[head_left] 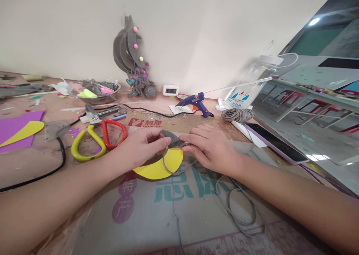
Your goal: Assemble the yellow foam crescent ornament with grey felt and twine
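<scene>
Between my two hands is a yellow crescent-shaped foam piece, its upper end covered with wound grey cord. My left hand pinches the wrapped part from the left, thumb on top. From the right, my right hand grips the wrapped end with thumb and forefinger. A strand of the cord loops down over the yellow foam and runs under my right hand. More of this loose grey cord lies in loops on the cardboard below my right forearm.
Scissors with yellow and red handles lie left. A blue glue gun, a cord ball and a plastic jug stand behind; a phone is right. A grey decorated hanging leans on the wall beside a metal bowl.
</scene>
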`<move>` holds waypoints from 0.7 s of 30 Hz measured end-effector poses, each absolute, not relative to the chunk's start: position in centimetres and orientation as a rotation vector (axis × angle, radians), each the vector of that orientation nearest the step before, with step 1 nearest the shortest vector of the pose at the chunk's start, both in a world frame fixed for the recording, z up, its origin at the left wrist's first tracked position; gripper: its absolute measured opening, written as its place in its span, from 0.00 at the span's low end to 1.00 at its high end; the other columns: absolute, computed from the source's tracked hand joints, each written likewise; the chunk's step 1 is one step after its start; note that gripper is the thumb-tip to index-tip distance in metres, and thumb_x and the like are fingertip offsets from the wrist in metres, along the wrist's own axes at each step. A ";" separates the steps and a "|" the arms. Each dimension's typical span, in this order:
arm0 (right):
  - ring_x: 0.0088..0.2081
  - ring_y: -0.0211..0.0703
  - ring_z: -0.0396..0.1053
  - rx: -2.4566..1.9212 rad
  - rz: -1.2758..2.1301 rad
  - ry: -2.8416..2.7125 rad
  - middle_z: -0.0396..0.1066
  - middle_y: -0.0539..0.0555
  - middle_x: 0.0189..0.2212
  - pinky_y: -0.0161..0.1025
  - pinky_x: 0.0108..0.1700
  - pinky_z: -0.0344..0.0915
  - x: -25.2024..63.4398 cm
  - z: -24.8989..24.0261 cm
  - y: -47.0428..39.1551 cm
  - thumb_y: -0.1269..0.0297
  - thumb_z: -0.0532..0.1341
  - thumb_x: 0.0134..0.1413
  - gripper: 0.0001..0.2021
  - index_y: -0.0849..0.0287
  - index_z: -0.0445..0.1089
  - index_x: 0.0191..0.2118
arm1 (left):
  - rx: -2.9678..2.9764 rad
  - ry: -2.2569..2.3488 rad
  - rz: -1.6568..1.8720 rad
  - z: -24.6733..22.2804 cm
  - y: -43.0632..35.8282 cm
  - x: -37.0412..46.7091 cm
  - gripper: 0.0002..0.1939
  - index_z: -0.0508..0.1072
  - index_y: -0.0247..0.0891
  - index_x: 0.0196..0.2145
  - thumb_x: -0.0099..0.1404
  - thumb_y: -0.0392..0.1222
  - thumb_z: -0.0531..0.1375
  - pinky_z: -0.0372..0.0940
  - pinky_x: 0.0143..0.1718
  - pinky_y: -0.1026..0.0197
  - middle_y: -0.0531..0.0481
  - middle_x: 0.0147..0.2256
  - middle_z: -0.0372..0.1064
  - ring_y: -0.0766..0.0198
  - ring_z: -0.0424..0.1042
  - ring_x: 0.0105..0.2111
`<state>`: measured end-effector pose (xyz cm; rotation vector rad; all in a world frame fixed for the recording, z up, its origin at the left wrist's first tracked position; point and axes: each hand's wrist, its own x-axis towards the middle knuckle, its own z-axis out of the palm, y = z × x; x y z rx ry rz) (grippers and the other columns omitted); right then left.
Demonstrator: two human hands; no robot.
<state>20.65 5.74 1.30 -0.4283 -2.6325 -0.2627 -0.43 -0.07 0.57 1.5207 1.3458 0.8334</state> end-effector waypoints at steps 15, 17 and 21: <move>0.30 0.40 0.59 -0.500 -0.360 -2.656 0.65 0.53 0.27 0.38 0.33 0.49 20.4 1.7 5.3 0.59 0.51 0.61 0.14 0.60 0.70 0.42 | 1.423 1.306 0.843 0.5 0.1 -0.5 0.15 0.65 0.36 0.24 0.58 0.52 0.56 0.48 0.17 0.68 0.57 0.19 0.58 0.74 0.53 0.16; 0.30 0.40 0.59 -0.511 -0.350 -2.656 0.65 0.53 0.27 0.38 0.33 0.49 20.3 1.8 5.3 0.59 0.51 0.61 0.15 0.60 0.70 0.43 | 1.398 1.302 0.847 0.5 0.1 -0.5 0.15 0.65 0.36 0.24 0.58 0.52 0.56 0.47 0.16 0.69 0.58 0.18 0.57 0.74 0.52 0.16; 0.31 0.40 0.59 -0.536 -0.353 -2.661 0.66 0.53 0.27 0.39 0.33 0.48 20.3 1.8 5.1 0.59 0.51 0.60 0.14 0.60 0.70 0.43 | 1.404 1.318 0.850 0.6 0.0 -0.4 0.16 0.64 0.36 0.24 0.59 0.51 0.56 0.46 0.16 0.69 0.58 0.18 0.57 0.75 0.52 0.16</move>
